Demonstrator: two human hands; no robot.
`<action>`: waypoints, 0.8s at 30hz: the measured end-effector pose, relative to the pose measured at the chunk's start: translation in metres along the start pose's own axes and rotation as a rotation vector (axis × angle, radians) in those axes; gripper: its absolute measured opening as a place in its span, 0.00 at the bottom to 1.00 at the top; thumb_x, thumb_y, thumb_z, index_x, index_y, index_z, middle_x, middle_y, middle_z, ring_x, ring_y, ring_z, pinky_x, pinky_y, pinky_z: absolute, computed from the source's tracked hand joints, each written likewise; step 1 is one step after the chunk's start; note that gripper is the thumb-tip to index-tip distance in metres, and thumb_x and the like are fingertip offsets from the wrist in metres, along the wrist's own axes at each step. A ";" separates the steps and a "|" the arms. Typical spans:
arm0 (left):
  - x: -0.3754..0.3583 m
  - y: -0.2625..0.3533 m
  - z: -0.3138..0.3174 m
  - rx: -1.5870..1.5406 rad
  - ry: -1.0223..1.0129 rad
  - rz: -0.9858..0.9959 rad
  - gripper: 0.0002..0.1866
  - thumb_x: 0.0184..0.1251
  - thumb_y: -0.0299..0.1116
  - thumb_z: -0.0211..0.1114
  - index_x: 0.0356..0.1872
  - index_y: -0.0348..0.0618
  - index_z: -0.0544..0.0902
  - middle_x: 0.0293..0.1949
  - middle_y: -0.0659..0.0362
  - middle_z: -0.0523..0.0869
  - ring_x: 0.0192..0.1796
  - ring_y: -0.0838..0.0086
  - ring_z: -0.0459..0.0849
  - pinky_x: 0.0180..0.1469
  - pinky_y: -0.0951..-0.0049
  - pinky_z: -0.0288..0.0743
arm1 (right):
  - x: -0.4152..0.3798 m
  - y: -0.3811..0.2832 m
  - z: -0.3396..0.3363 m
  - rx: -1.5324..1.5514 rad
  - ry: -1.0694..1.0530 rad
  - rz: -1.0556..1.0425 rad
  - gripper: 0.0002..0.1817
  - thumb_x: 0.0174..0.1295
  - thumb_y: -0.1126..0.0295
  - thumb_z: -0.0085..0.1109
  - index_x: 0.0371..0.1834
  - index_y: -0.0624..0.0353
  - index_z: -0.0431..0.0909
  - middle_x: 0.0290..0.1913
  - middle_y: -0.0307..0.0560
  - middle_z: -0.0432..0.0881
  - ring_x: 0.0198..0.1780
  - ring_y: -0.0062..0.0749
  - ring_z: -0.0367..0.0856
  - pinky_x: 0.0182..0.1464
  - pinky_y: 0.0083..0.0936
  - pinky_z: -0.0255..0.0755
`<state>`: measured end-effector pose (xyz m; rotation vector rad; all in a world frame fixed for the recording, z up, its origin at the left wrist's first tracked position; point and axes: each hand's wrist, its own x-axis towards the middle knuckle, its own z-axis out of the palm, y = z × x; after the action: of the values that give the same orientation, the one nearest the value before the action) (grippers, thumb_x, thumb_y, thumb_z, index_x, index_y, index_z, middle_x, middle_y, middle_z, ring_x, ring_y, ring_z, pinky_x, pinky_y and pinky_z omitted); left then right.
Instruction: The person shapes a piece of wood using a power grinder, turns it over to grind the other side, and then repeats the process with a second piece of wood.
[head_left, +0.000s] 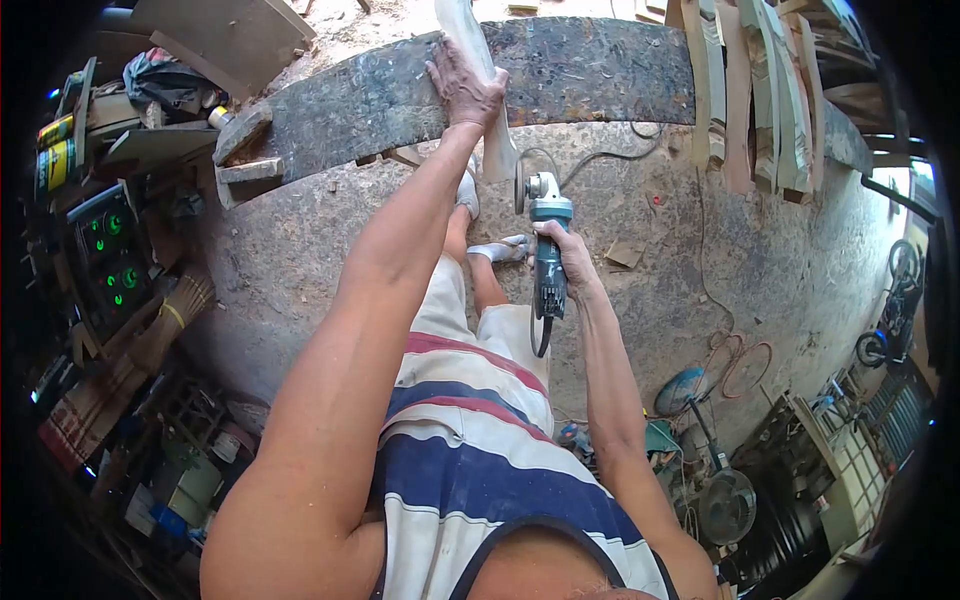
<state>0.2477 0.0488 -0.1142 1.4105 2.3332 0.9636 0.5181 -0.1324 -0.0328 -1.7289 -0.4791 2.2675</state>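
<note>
My left hand (pixel 468 88) presses down over a long, pale, curved piece of wood (pixel 498 150), its fingers wrapped on it against the bench top. The wood lies across the dark, stained workbench (pixel 600 70), and its near end sticks out past the bench edge toward me. In my right hand (pixel 568 255) is a teal angle grinder (pixel 549 240), gripped around its body and held upright. The grinder's disc (pixel 520 188) sits just right of the wood's near end. Its cord leaves the bottom of the handle.
Several shaped wooden pieces (pixel 760 100) are stacked at the bench's right end. Wood offcuts (pixel 250 170) lie at its left end. A cable (pixel 700 220) crosses the dusty floor. A standing fan (pixel 726 505) is at lower right, a broom (pixel 185 300) at left, a motorcycle (pixel 890 310) far right.
</note>
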 end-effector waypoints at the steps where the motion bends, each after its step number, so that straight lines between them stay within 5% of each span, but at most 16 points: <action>1: 0.001 0.000 0.000 0.006 -0.001 -0.002 0.65 0.58 0.53 0.74 0.89 0.24 0.50 0.87 0.29 0.58 0.92 0.39 0.52 0.94 0.45 0.34 | 0.001 0.000 0.000 -0.009 0.003 0.005 0.30 0.66 0.47 0.74 0.46 0.71 0.89 0.31 0.47 0.90 0.28 0.30 0.91 0.31 0.25 0.84; 24: 0.000 -0.005 0.005 0.031 0.034 0.030 0.67 0.57 0.54 0.77 0.89 0.25 0.50 0.87 0.30 0.59 0.91 0.39 0.55 0.94 0.44 0.36 | -0.010 -0.018 0.001 -0.146 0.039 0.008 0.28 0.65 0.47 0.74 0.43 0.67 0.87 0.30 0.46 0.89 0.26 0.29 0.90 0.30 0.25 0.83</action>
<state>0.2471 0.0491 -0.1213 1.4559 2.3676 0.9711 0.5202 -0.1199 -0.0163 -1.8429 -0.6455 2.2506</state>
